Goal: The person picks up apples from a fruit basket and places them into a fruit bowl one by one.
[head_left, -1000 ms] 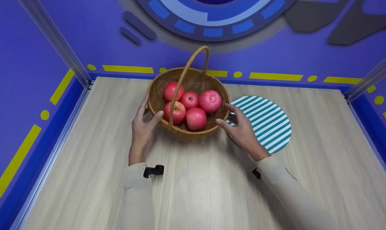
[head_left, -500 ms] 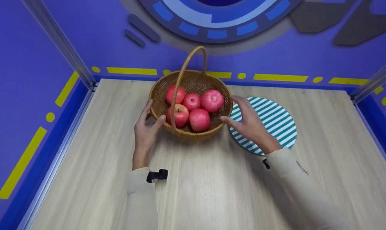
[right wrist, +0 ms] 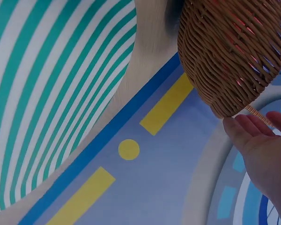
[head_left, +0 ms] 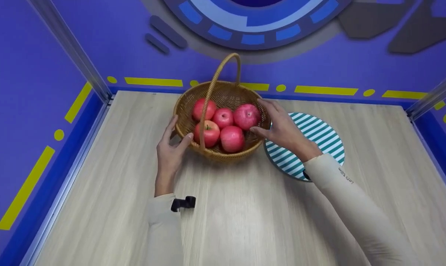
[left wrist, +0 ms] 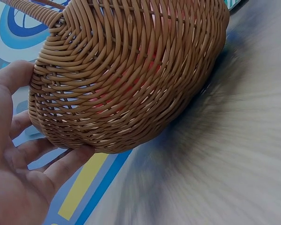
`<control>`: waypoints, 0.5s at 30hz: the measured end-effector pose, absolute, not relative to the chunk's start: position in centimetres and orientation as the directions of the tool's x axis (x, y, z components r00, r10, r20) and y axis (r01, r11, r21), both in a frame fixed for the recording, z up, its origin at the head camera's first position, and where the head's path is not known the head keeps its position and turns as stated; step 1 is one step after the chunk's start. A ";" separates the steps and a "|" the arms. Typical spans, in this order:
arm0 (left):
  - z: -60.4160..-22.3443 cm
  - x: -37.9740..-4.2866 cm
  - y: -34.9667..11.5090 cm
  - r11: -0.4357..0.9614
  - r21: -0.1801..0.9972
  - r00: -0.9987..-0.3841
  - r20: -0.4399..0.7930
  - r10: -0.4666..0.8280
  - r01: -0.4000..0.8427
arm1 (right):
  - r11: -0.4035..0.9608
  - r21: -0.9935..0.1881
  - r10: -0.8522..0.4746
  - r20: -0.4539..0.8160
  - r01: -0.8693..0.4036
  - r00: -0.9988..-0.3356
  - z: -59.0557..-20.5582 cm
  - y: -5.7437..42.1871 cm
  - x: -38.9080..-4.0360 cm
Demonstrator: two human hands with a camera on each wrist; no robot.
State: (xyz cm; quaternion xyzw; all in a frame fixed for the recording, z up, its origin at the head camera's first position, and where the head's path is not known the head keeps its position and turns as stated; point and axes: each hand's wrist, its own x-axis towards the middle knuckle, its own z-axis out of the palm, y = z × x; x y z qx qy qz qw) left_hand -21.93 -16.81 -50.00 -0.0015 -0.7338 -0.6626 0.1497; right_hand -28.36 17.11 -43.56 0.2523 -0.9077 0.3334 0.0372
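A brown wicker basket (head_left: 228, 157) with a tall arched handle (head_left: 212, 87) stands toward the back of the table, holding several red apples (head_left: 232, 139). My left hand (head_left: 169, 153) holds its left side. In the left wrist view, the thumb is at the rim and the fingers reach round the woven wall (left wrist: 126, 93). My right hand (head_left: 283, 127) is at the right rim, fingers spread and thumb reaching over the edge beside the rightmost apple (head_left: 247, 115). In the right wrist view, its fingers (right wrist: 236, 131) are right at the basket's edge.
A round board with green and white stripes (head_left: 313, 127) lies right of the basket, partly under my right forearm. Blue wall panels (head_left: 126, 55) with yellow marks enclose the wooden table (head_left: 226, 214) at the back and sides.
My right hand has shifted from the outside of the right rim up and inward over it, closer to the rightmost apple. The left hand and basket hold nearly the same place.
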 end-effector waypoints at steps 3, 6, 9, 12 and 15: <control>-50.1 -21.9 -16.7 0.119 0.972 -0.955 0.224 -0.197 0.204 | 0.668 -0.578 -0.439 0.203 -0.469 -0.875 -43.4 16.8 -28.8; -50.1 -22.0 -16.7 0.120 0.972 -0.955 0.225 -0.193 0.205 | 0.689 -0.557 -0.446 0.180 -0.464 -0.877 -43.2 16.6 -29.2; -50.1 -22.1 -16.7 0.123 0.971 -0.954 0.227 -0.194 0.206 | 0.700 -0.541 -0.462 0.157 -0.467 -0.873 -43.0 16.3 -29.6; -50.1 -22.1 -16.8 0.119 0.971 -0.954 0.227 -0.197 0.207 | 0.703 -0.526 -0.489 0.133 -0.480 -0.862 -42.9 16.0 -30.0; -50.1 -22.1 -16.9 0.114 0.972 -0.954 0.226 -0.197 0.207 | 0.712 -0.500 -0.516 0.106 -0.494 -0.850 -42.9 15.6 -30.4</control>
